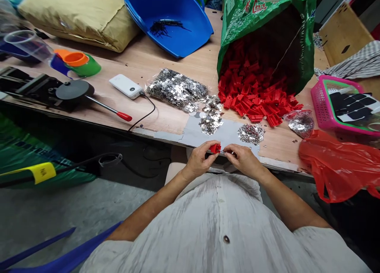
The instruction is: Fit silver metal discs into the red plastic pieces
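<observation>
My left hand (199, 159) pinches a small red plastic part (215, 148) at the near table edge. My right hand (242, 159) is closed right beside it, its fingertips holding a tiny silver metal piece (223, 151) against the red part. Just beyond my hands lie loose piles of shiny metal pieces (251, 133) on a grey patch of the wooden table (166, 118). More red parts (252, 98) spill out of a green sack (267, 11) lying on its side.
A bag of metal pieces (177, 89), a white power bank (126, 86) with a cable, a blue tub (170, 19), a black press with a red-tipped lever (71, 91), a pink basket (341, 106) and a red plastic bag (338, 166) surround the work spot.
</observation>
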`<state>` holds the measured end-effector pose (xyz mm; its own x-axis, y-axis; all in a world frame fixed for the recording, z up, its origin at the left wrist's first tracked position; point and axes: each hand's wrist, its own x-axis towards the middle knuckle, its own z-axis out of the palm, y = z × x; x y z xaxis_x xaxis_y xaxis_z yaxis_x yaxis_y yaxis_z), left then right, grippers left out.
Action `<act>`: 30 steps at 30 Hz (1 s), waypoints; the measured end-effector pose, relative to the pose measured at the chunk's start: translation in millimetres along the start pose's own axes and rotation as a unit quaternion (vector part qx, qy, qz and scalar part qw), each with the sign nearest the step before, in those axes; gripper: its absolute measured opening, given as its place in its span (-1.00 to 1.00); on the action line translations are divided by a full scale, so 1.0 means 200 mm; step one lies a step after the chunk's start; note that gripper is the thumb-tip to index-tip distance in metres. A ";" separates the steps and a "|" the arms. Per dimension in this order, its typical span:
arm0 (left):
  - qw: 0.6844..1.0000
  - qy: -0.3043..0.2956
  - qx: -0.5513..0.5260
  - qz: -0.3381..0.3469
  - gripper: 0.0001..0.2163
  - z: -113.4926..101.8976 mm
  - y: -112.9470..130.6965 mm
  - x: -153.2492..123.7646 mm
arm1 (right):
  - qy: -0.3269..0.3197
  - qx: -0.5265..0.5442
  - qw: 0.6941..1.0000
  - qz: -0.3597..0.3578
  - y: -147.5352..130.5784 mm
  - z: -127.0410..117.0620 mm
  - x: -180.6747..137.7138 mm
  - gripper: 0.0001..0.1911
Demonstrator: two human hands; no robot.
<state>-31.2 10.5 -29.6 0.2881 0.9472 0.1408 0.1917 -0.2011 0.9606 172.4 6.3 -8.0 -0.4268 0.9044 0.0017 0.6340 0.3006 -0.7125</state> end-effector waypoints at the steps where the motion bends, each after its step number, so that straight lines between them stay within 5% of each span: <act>1: 1.000 -0.002 -0.011 -0.006 -0.69 0.00 0.00 0.00 | 0.001 -0.004 1.000 -0.005 0.00 0.01 0.01 -0.89; 6: 0.980 0.029 -0.178 -0.081 -0.72 0.00 0.02 0.01 | 0.047 0.035 0.998 -0.027 0.00 0.00 0.01 -0.87; 11: 0.874 0.038 -0.447 -0.186 -0.74 0.01 0.07 0.02 | 0.096 0.088 0.989 -0.076 -0.02 -0.01 0.02 -0.73; 16: 0.793 0.028 -0.553 -0.252 -0.78 0.03 0.09 -0.01 | 0.094 0.102 0.986 -0.094 -0.04 0.00 0.03 -0.67; 30: 0.788 0.105 -0.549 -0.258 -0.75 0.12 0.12 -0.06 | 0.072 -0.018 0.993 -0.095 -0.04 0.06 0.03 -0.71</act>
<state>-7.7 -12.0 -13.5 0.2535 0.8760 -0.4102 -0.7284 0.4519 0.5150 156.9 5.5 -10.6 -0.4456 0.8634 0.2366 0.5742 0.4784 -0.6644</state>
